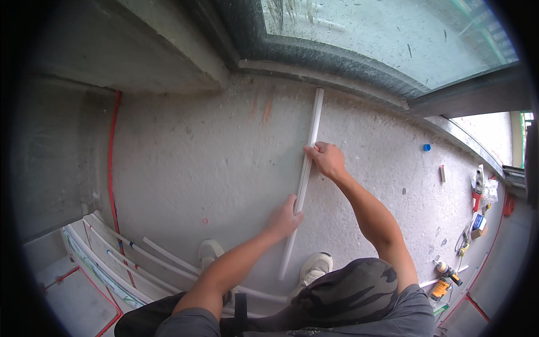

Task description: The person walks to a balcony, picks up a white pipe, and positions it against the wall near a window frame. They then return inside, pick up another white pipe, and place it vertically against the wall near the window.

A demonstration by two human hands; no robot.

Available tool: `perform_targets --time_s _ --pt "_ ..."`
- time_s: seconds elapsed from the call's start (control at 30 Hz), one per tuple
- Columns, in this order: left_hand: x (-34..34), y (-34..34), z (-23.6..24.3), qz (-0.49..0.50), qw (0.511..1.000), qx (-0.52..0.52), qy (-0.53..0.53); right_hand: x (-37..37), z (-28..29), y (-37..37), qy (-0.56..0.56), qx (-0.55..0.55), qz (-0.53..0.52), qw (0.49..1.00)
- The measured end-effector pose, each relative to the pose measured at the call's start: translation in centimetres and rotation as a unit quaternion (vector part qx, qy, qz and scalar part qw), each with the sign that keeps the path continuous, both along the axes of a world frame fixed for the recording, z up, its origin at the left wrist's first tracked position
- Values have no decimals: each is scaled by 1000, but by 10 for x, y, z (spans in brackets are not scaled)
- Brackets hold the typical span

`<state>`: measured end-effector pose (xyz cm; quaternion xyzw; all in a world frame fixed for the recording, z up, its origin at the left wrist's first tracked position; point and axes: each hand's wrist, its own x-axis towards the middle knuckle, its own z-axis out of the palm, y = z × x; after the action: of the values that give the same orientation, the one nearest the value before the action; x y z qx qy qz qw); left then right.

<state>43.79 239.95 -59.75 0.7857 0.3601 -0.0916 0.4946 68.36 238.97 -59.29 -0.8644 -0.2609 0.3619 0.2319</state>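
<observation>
A long white plastic pipe [304,178] runs from near my shoes up toward the window sill. My right hand [328,158] grips it above its middle, thumb and fingers closed around it. Lower down, my left hand [285,218] is closed on the same pipe, slightly blurred. The pipe's far end lies close to the base of the window frame; its near end is between my feet. Whether it rests on the floor or is lifted a little, I cannot tell.
Several more white pipes [168,253] lie at the lower left, beside a red line [113,146]. On the right are a blue cap [426,147], a small block [443,173], a red-handled tool [476,194] and a yellow drill [447,272]. A window [382,45] stands ahead.
</observation>
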Motion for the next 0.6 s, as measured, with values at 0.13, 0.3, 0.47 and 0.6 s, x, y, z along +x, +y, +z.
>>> perform_targets --time_s 0.13,0.3,0.47,0.6 --pt "4 5 5 -12 999 -39 24 1 1 0 -8 -3 3 1000" --pt "-4 -3 -10 12 1000 8 -15 -1 0 0 -12 2 1 1000" --pt "-2 1 -6 17 1000 -11 -12 0 -1 2 -2 -7 -3 1000" --pt "8 7 11 10 997 -71 26 5 2 3 5 -18 -1 1000"
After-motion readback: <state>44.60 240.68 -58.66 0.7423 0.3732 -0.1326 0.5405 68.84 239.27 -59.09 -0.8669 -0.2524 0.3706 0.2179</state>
